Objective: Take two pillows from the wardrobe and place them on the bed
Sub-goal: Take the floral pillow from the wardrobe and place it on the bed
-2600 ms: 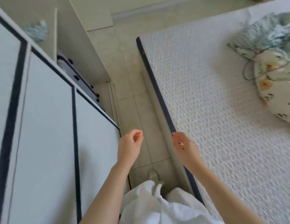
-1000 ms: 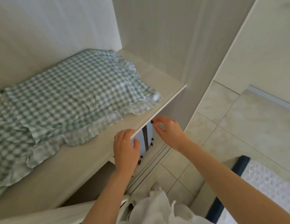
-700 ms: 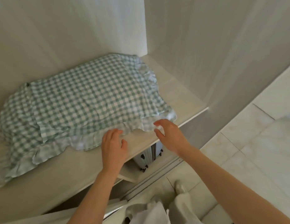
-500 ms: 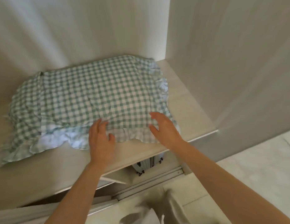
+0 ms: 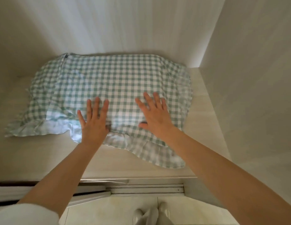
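A green-and-white checked pillow with a ruffled border lies flat on the pale wardrobe shelf. My left hand rests palm down on its near edge, fingers spread. My right hand lies palm down on the pillow a little to the right, fingers also spread. Neither hand grips the fabric. Only this one pillow shows on the shelf, and the bed is out of view.
The wardrobe's back wall and right side panel close in the shelf. Below the shelf edge run the sliding-door tracks. Pale floor tiles and my feet show at the bottom.
I turned from the bed to the open wardrobe. Both hands rose from the shelf's front edge and moved forward onto the pillow, fingers spreading flat.
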`<state>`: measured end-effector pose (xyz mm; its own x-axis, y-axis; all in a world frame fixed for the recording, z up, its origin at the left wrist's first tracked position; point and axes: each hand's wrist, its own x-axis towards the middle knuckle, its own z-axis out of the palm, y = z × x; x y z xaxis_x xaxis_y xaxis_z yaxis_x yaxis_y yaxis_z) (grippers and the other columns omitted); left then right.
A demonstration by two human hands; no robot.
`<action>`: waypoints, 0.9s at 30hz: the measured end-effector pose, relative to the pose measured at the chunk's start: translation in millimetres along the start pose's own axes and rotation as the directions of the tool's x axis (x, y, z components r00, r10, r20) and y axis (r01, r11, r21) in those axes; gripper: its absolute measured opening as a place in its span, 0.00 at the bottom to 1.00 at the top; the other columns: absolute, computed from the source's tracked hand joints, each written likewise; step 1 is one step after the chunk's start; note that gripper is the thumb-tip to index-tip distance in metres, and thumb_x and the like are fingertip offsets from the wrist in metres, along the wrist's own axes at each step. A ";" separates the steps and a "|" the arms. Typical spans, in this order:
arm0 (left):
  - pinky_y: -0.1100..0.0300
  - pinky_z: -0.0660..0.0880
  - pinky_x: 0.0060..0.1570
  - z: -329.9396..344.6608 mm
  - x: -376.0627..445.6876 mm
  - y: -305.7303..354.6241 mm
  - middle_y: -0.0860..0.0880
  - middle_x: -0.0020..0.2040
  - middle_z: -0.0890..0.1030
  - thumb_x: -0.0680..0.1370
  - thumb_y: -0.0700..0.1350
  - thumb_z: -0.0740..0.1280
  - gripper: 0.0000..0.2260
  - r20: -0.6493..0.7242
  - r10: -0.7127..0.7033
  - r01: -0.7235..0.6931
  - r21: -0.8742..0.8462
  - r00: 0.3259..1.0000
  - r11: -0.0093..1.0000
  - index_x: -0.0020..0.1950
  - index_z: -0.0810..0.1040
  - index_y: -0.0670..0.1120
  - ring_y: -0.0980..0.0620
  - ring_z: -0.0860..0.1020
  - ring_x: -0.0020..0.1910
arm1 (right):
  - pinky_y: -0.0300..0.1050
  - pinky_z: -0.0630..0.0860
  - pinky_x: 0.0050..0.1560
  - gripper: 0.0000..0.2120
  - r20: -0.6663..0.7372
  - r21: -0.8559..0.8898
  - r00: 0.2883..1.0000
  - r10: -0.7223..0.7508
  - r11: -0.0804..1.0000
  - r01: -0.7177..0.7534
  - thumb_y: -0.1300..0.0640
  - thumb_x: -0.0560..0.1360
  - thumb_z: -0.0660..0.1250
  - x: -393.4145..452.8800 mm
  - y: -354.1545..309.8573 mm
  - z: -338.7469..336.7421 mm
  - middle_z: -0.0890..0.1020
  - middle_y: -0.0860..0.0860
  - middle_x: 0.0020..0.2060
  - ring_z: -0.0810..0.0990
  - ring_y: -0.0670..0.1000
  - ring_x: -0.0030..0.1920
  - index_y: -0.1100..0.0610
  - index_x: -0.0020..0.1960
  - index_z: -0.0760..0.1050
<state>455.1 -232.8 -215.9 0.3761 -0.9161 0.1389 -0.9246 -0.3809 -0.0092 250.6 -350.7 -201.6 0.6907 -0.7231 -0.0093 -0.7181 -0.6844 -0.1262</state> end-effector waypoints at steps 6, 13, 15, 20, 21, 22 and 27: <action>0.35 0.46 0.75 4.7 3.5 -18.4 0.45 0.82 0.55 0.72 0.35 0.73 0.45 -0.044 0.062 -0.061 0.017 0.997 0.998 0.82 0.50 0.51 0.43 0.50 0.81 | 0.70 0.58 0.69 0.52 0.005 -0.093 0.998 0.056 0.994 -0.055 0.55 0.72 0.75 1.7 -1.8 7.4 0.46 0.53 0.79 0.44 0.63 0.78 0.44 0.77 0.37; 0.34 0.55 0.74 6.3 0.6 -17.3 0.42 0.78 0.66 0.72 0.30 0.72 0.39 -0.127 0.087 -0.091 -0.023 0.988 0.996 0.80 0.62 0.47 0.39 0.59 0.78 | 0.66 0.65 0.67 0.55 0.070 -0.162 0.995 0.068 0.985 -0.056 0.63 0.67 0.77 2.2 -10.1 3.0 0.50 0.57 0.79 0.51 0.66 0.77 0.49 0.78 0.41; 0.33 0.57 0.73 6.5 -4.4 -18.4 0.41 0.76 0.68 0.71 0.30 0.73 0.38 -0.150 0.102 -0.107 -0.026 0.983 0.994 0.79 0.64 0.46 0.38 0.62 0.77 | 0.66 0.65 0.67 0.52 0.068 -0.157 0.994 0.085 0.985 -0.074 0.62 0.69 0.75 -3.7 -13.5 4.3 0.52 0.56 0.79 0.52 0.66 0.76 0.49 0.78 0.42; 0.32 0.59 0.71 2.3 -26.7 -17.6 0.42 0.75 0.70 0.67 0.41 0.79 0.42 -0.168 0.163 -0.171 -0.037 0.972 0.985 0.78 0.66 0.45 0.37 0.64 0.76 | 0.65 0.66 0.66 0.46 0.030 -0.156 0.991 0.129 0.980 -0.123 0.60 0.73 0.71 -33.5 -21.8 8.8 0.54 0.55 0.79 0.53 0.65 0.76 0.48 0.78 0.44; 0.32 0.60 0.71 1.4 -33.5 -17.0 0.42 0.75 0.70 0.66 0.42 0.79 0.42 -0.180 0.177 -0.188 -0.046 0.967 0.981 0.78 0.67 0.45 0.37 0.64 0.76 | 0.64 0.65 0.67 0.46 0.027 -0.143 0.991 0.132 0.982 -0.127 0.61 0.73 0.71 -42.3 -21.9 8.7 0.54 0.54 0.79 0.53 0.64 0.77 0.47 0.78 0.44; 0.31 0.60 0.70 1.0 -41.1 -15.9 0.42 0.75 0.70 0.66 0.43 0.79 0.41 -0.195 0.191 -0.205 -0.055 0.962 0.977 0.77 0.67 0.45 0.37 0.65 0.76 | 0.64 0.65 0.67 0.45 0.021 -0.123 0.990 0.136 0.984 -0.132 0.62 0.73 0.71 -52.2 -21.8 8.3 0.54 0.54 0.78 0.52 0.64 0.77 0.46 0.78 0.44; 0.32 0.66 0.67 0.6 -77.3 -14.2 0.43 0.70 0.76 0.64 0.44 0.82 0.40 -0.275 0.275 -0.289 -0.008 0.921 0.957 0.74 0.73 0.44 0.36 0.72 0.71 | 0.64 0.72 0.61 0.44 -0.088 -0.095 0.981 0.172 0.979 -0.181 0.57 0.68 0.78 -114.9 -31.9 5.5 0.65 0.55 0.74 0.63 0.63 0.73 0.46 0.77 0.58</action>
<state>439.2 -156.6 -227.1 0.0749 -0.9143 0.3980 -0.9942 -0.0991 -0.0407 194.6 -245.2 -201.9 0.5462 -0.8357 0.0568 -0.8359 -0.5482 -0.0279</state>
